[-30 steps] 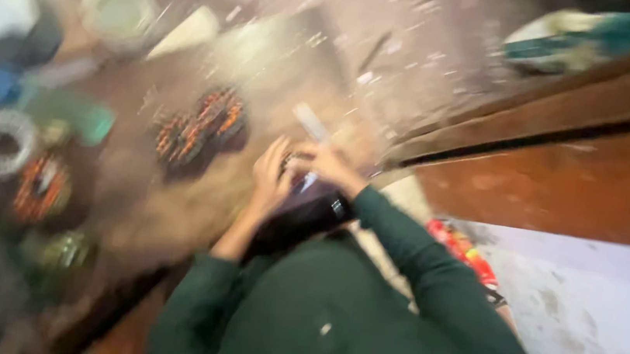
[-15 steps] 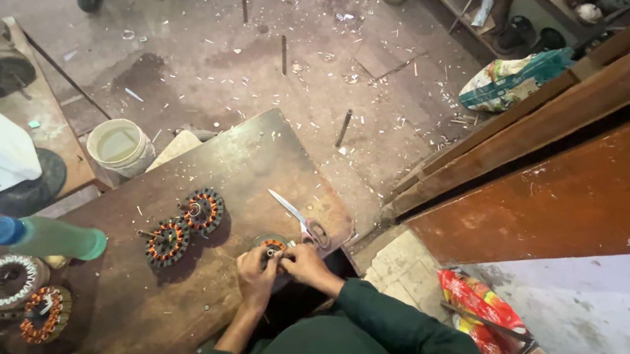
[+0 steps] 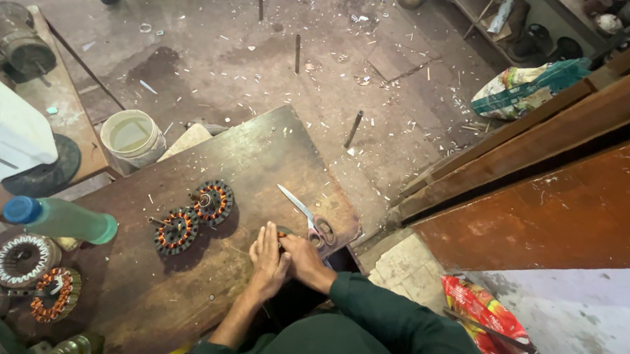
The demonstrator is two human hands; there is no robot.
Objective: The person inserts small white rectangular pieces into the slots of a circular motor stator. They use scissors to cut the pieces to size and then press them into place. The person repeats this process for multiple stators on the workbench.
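Since half a second ago the head camera has steadied and drawn slightly nearer; both hands stay pressed together at the near edge of the wooden table (image 3: 270,157), little changed, so the work looks held in place rather than finished. Head view: left hand (image 3: 268,262) lies flat, fingers extended and close together, over a small part that is almost wholly hidden. Right hand (image 3: 306,260) is curled against it from the right; whether its fingers pinch the part cannot be told. Scissors (image 3: 309,217) with pink handles lie just beyond the hands, blades open, untouched. Two copper-wound stators (image 3: 194,217) sit side by side, left of the hands and apart from them. Further left: a green bottle (image 3: 65,219) on its side, more wound stators (image 3: 25,260), a pale bucket (image 3: 132,138) on the littered floor.
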